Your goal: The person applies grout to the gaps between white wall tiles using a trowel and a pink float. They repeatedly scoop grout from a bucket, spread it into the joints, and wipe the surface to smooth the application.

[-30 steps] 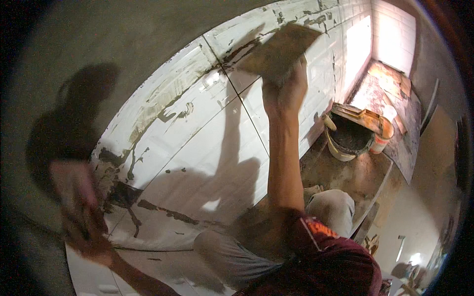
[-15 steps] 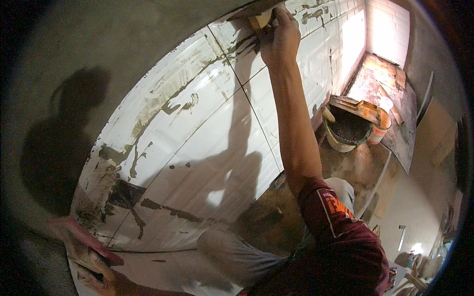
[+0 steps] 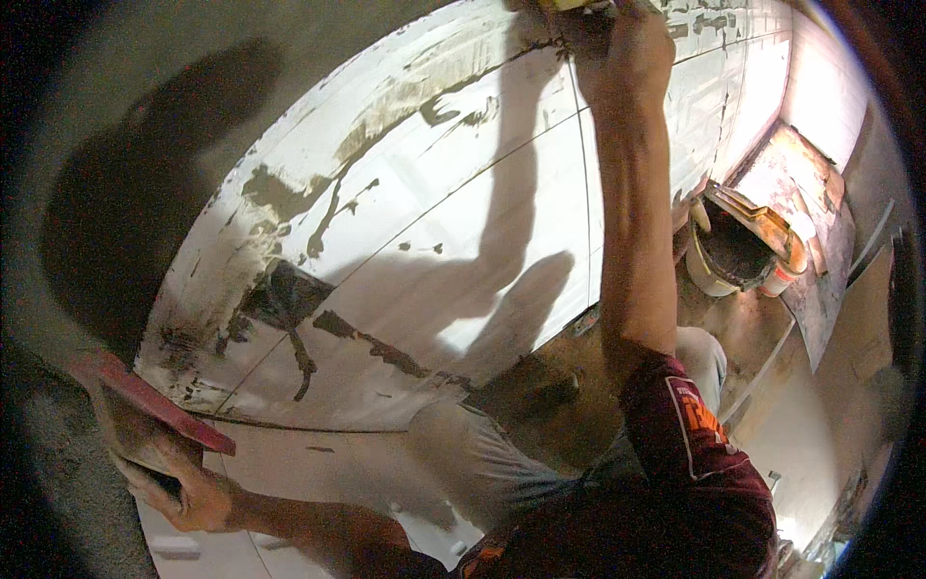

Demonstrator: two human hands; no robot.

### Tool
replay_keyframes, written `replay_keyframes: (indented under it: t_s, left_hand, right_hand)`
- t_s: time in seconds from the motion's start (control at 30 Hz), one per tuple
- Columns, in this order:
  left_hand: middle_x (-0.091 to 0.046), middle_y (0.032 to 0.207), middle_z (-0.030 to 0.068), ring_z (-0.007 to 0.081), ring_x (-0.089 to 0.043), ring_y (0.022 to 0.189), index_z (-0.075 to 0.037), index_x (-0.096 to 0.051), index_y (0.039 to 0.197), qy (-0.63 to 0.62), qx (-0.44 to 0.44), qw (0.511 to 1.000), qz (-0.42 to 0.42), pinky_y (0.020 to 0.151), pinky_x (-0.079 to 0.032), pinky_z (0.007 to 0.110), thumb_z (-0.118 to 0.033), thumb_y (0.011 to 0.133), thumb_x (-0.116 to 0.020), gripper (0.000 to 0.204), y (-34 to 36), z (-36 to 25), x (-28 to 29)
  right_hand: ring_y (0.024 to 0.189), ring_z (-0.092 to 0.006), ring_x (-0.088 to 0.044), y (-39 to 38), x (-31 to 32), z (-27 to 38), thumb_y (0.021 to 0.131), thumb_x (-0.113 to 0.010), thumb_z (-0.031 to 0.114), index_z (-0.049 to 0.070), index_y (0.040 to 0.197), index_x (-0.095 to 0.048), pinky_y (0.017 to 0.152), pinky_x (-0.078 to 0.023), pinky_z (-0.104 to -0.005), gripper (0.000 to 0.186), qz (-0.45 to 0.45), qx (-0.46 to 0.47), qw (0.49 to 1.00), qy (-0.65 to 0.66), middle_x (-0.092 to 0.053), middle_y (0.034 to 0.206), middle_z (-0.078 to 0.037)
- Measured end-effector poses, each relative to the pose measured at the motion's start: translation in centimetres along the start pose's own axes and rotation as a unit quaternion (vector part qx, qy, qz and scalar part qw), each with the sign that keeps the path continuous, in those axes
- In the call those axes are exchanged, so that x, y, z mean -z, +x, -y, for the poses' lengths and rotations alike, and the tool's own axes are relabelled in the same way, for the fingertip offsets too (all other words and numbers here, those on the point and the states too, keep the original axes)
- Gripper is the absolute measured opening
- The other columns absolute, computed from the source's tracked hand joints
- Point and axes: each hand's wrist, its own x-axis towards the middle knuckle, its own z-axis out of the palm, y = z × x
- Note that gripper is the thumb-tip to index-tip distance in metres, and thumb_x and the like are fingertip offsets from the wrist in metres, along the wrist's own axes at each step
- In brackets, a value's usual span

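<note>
My left hand grips a red-edged board-like tool with a dull grimy face, at the lower left beside the bare plaster wall. My right hand is raised on an outstretched arm to the top edge of the white tiles, gripping a spreading tool with a yellowish part, mostly cut off by the frame's edge. Dark grey compound is smeared in patches and streaks over the tiles.
A bucket with dark material stands at the right, with orange-yellow tools on its rim and a small container beside it. Stained boards lie beyond. My bent knees are below, and tiles continue along the bottom.
My right hand has gone up to the tiles' top edge and shifted right in view. My left hand's tool has risen slightly. The whole scene has shifted as my head moved.
</note>
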Motion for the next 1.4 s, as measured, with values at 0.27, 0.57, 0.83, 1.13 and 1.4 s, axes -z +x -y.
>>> replay_keyframes:
  t_s: [0.27, 0.57, 0.83, 1.13, 1.4]
  left_hand:
    - [-0.062, 0.115, 0.0218, 0.0286, -0.063, 0.098, 0.011, -0.055, 0.119, 0.049, -0.067, 0.997, 0.001, 0.082, -0.054, 0.035, -0.026, 0.090, -0.063, 0.047, 1.6, 2.2, 0.3]
    - [-0.061, 0.110, 0.0164, 0.0294, -0.059, 0.098, -0.005, -0.061, 0.119, 0.032, -0.140, 0.989, 0.023, 0.084, -0.050, 0.040, -0.025, 0.080, -0.072, 0.045, 4.4, 0.8, -2.8]
    - [-0.060, 0.106, 0.0116, 0.0302, -0.056, 0.097, -0.018, -0.066, 0.118, -0.016, -0.271, 0.959, 0.085, 0.086, -0.045, 0.044, -0.025, 0.072, -0.079, 0.049, 4.8, -7.4, -9.6]
    - [-0.060, 0.083, 0.0101, 0.0297, -0.059, 0.073, -0.018, -0.063, 0.114, -0.139, -0.339, 0.929, 0.059, 0.068, -0.050, 0.039, -0.024, 0.075, -0.073, 0.041, 4.7, -17.8, -16.5]
    - [-0.062, 0.103, 0.0112, 0.0241, -0.060, 0.092, -0.006, -0.060, 0.105, -0.275, -0.267, 0.920, 0.084, 0.075, -0.051, 0.038, -0.011, 0.090, -0.056, 0.016, 8.1, -28.1, -15.6]
  right_hand:
    - [0.075, -0.0218, -0.061, -10.8, -5.9, -2.9, 0.092, -0.059, 0.023, -0.004, 0.115, -0.044, 0.055, -0.051, -0.0309, 0.039, -0.049, -0.088, 0.995, -0.014, -0.057, 0.093, -0.015]
    - [0.082, -0.0134, -0.056, -25.7, -11.9, -6.4, 0.091, -0.062, 0.017, -0.001, 0.116, -0.045, 0.066, -0.050, -0.0273, 0.036, 0.007, -0.138, 0.990, 0.007, -0.055, 0.100, -0.010]
    - [0.075, -0.0152, -0.055, -20.8, 7.8, -4.5, 0.095, -0.056, 0.020, 0.004, 0.126, -0.037, 0.062, -0.048, -0.0285, 0.040, -0.161, -0.172, 0.971, -0.038, -0.055, 0.088, -0.008]
    - [0.076, -0.0139, -0.056, -18.9, 12.0, -2.7, 0.095, -0.057, 0.020, 0.008, 0.124, -0.039, 0.062, -0.049, -0.0280, 0.037, -0.189, -0.190, 0.963, 0.004, -0.058, 0.091, -0.006]
    - [0.101, -0.0216, -0.058, -18.2, 14.2, -1.8, 0.097, -0.050, 0.021, 0.003, 0.126, -0.045, 0.081, -0.053, -0.0357, 0.034, -0.189, -0.183, 0.965, -0.024, -0.057, 0.112, -0.010]
